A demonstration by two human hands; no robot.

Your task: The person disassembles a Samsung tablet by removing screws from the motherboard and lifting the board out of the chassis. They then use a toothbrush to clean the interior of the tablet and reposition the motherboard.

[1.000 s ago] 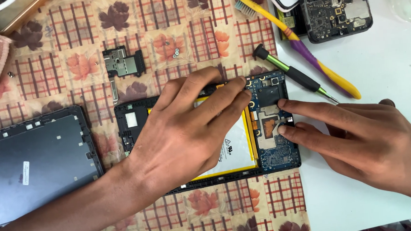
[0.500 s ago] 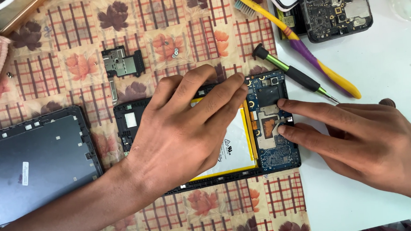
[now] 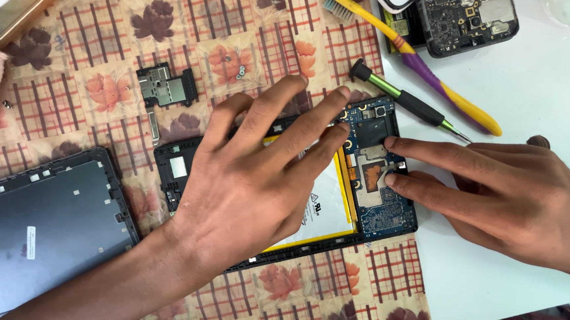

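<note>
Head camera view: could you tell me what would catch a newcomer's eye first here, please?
At centre lies an opened tablet with its blue circuit board bare. The left hand is spread over its battery, and the right hand has two fingertips on the board. Behind it lie a green-handled screwdriver and a yellow and purple toothbrush. The grey back cover sits at left on the flowered cloth.

Screwdriver (image 3: 405, 101) & toothbrush (image 3: 418, 66) block upper right; white tabletop (image 3: 531, 85) prob. free.
</note>
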